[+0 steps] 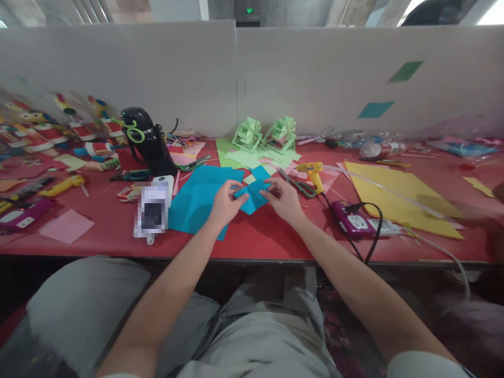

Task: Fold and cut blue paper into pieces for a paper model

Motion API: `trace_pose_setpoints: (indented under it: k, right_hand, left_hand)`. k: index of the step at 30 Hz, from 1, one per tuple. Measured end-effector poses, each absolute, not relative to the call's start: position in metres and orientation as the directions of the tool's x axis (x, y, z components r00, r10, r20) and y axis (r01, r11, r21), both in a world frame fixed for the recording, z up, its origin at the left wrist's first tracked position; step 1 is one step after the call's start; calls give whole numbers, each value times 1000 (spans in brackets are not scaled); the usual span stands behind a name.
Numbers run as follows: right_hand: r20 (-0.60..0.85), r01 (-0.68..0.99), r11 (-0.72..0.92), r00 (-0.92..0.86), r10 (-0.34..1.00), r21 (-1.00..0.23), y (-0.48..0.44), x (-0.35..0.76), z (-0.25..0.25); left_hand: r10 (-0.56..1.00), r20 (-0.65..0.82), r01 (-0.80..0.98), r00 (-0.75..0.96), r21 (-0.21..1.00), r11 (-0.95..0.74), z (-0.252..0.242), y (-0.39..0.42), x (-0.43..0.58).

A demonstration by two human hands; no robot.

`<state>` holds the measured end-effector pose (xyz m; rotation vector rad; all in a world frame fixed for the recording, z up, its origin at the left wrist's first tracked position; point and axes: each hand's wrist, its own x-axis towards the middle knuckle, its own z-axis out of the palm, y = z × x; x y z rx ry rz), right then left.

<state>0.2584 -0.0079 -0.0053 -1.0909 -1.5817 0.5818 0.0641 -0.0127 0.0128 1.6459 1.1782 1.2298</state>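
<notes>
A small folded piece of blue paper (252, 195) is held between my two hands above the front of the red table. My left hand (228, 200) pinches its left side with thumb and fingers. On the opposite side, my right hand (284, 197) grips the paper's right edge in the same way. Crease lines run through the piece, and its lower corner points toward me. Larger blue sheets (199, 191) lie flat to the left, partly under my left hand. Scissors (299, 185) with grey handles rest just beyond my right hand.
A yellow glue gun (312, 172) and a purple power strip (353, 219) with cables lie right, near yellow sheets (401, 202). Two green paper models (248, 134) stand at the back. A black bottle (145, 140) and a phone (153, 210) are left. A partition (157, 68) closes the rear.
</notes>
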Motion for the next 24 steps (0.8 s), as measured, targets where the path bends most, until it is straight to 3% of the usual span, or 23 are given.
trace_pose_setpoints:
  k: [5, 14, 20, 24]
  right_hand:
    - [495, 377, 448, 33, 868, -810, -10, 258, -4]
    - [483, 434, 438, -8, 876, -787, -15, 257, 2]
    - [690, 565, 599, -70, 720, -568, -12, 259, 3]
    - [681, 544, 596, -61, 730, -590, -10, 260, 2]
  left_hand:
    - [935, 319, 237, 156, 907, -349, 12, -11, 64]
    - [968, 211, 259, 134, 936, -240, 16, -13, 65]
    - [971, 212, 255, 108, 939, -233, 12, -10, 64]
    - [947, 294, 289, 126, 903, -319, 11, -9, 62]
